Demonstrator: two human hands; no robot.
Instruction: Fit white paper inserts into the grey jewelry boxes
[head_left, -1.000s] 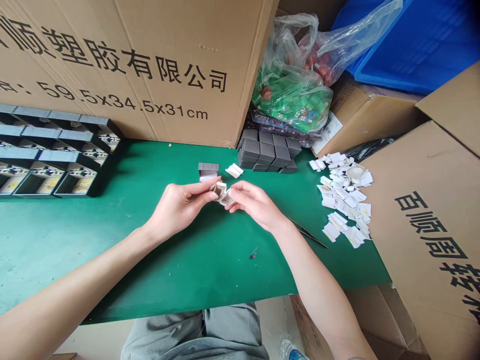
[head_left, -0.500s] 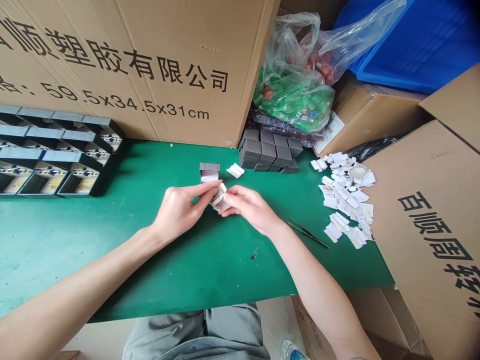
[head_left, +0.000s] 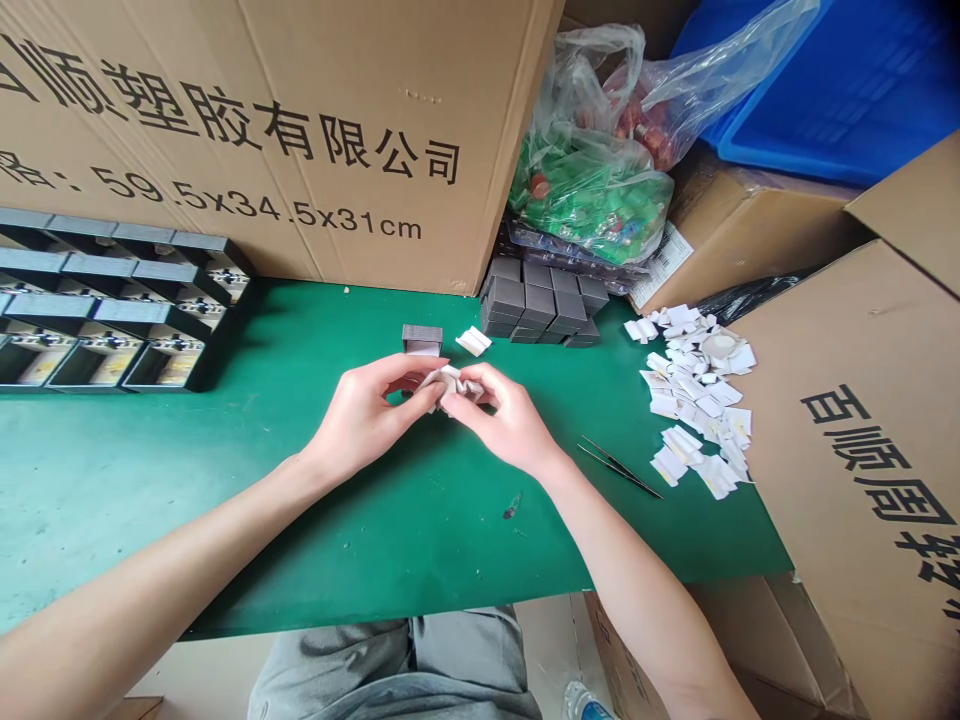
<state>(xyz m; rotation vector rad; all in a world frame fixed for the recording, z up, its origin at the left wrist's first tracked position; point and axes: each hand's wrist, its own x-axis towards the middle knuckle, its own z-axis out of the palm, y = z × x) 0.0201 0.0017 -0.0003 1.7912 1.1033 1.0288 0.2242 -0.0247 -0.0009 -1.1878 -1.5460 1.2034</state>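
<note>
White paper bit [head_left: 450, 384] sits right between the two hands, held up off the green mat [head_left: 247, 540]. L hand [head_left: 365, 415] and R hand [head_left: 500, 418] both pinch it w/ thumbs and bent fingers, and their fingertips nearly meet around it. It looks folded, w/ bumps, but fingers hide part of it, so can't tell its full shape.

Just past the L hand's fingers sits a small grey box [head_left: 421, 340] w/ white showing at the front. Beside it, a folded white card [head_left: 473, 341] lies on the mat. Behind those are grey blocks [head_left: 536, 310] packed in rows. Right of the R hand lie tweezers [head_left: 619, 467], then a messy heap of white scraps [head_left: 694, 395]. Far left is a black tray [head_left: 120, 310] w/ small slots. Behind the mat stand a big cardboard box [head_left: 262, 130], a plastic bag [head_left: 592, 170] of green and red stuff, and a blue crate [head_left: 840, 90].
</note>
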